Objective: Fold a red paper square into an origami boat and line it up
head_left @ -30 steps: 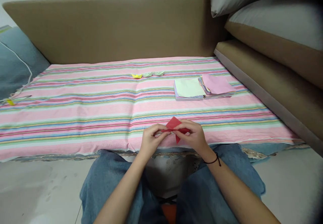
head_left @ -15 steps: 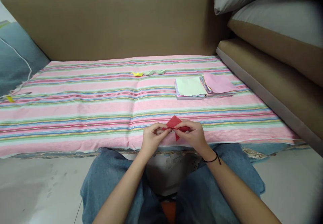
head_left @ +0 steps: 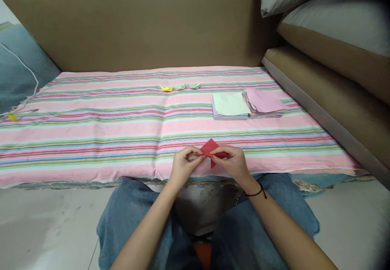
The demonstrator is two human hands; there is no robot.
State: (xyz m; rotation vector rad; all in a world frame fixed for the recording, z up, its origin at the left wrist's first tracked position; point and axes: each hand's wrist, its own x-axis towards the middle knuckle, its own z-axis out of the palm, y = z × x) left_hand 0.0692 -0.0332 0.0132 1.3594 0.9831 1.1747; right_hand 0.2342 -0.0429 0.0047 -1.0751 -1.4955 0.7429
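A folded piece of red paper (head_left: 210,147) is pinched between both my hands just above the near edge of the striped pink cloth (head_left: 122,132). My left hand (head_left: 183,166) grips its left end with fingers closed. My right hand (head_left: 233,162), a black band at the wrist, grips its right side with fingertips pressed together. A red point sticks up between the hands and another hangs below.
Two stacks of coloured paper sheets (head_left: 248,104) lie at the right of the cloth. Three small folded paper boats (head_left: 180,86) sit in a row further back. Brown cushions (head_left: 329,71) rise at right and behind. A white cable (head_left: 27,71) runs at left.
Both hands and the red paper have barely shifted; the fingers keep working the same fold. The view has moved up a little.
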